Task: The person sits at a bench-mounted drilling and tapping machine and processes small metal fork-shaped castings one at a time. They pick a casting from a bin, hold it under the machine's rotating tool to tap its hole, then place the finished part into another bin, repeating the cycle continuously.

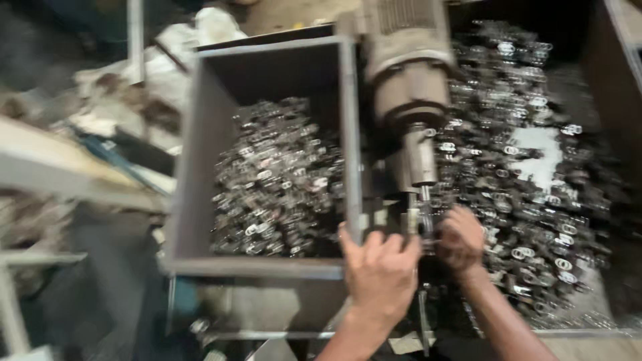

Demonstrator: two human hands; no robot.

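- Small metal part under the press spindle [420, 175]: hidden between my hands, can't confirm its seat.
- Right hand [460, 239] curled at the tool tip, fingers closed; can't tell what it pinches.
- Left hand [381, 267] wrapped over the grey bin [200, 167] wall, steadying.
- I'd keep fingertips clear of the spindle and feed from the loose ring pile [528, 174].
- Frame blurred; go slowly.

Looking like a metalworking workshop or small factory: a grey steel bin [200, 167] brimming with small shiny metal rings [277, 180], more rings heaped loosely [528, 174] to the side, a grimy motor-driven press head [408, 87] hanging overhead, rags and scrap [127, 100] lying around.
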